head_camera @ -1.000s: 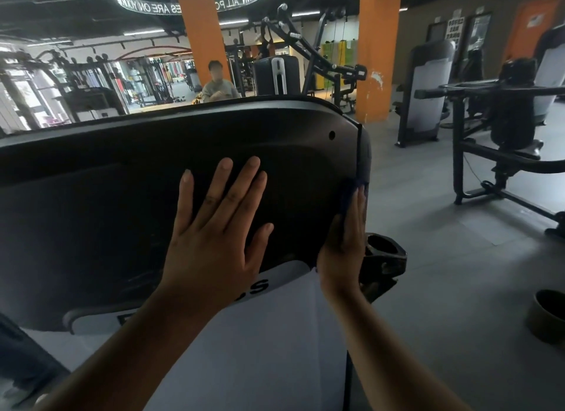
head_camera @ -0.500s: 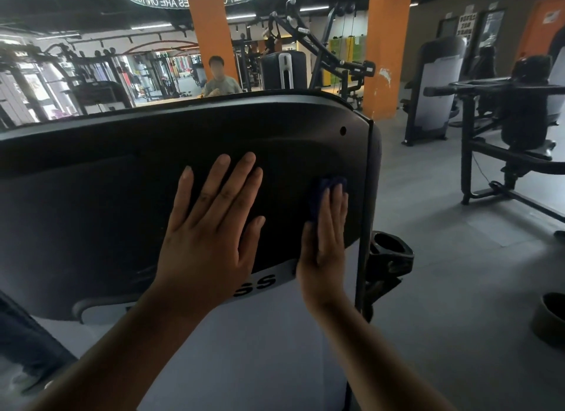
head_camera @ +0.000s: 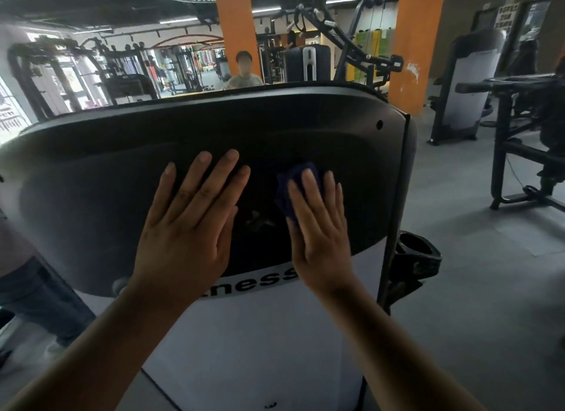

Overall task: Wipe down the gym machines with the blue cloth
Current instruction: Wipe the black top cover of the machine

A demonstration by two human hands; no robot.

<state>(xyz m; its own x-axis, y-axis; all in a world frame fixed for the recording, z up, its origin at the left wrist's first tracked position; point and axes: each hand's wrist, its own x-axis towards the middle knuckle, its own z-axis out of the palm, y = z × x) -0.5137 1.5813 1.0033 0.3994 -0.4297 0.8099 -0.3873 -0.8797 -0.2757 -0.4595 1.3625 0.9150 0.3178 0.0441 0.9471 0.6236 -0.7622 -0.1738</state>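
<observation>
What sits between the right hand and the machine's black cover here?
The blue cloth, pressed flat against the black cover under the right hand; its edge pokes out beyond the straight fingers. Seen in the head view.

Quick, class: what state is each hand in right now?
Left hand: open, flat on the gym machine's black plastic cover.
Right hand: open, straight fingers pressing the small blue cloth onto that cover.
</observation>
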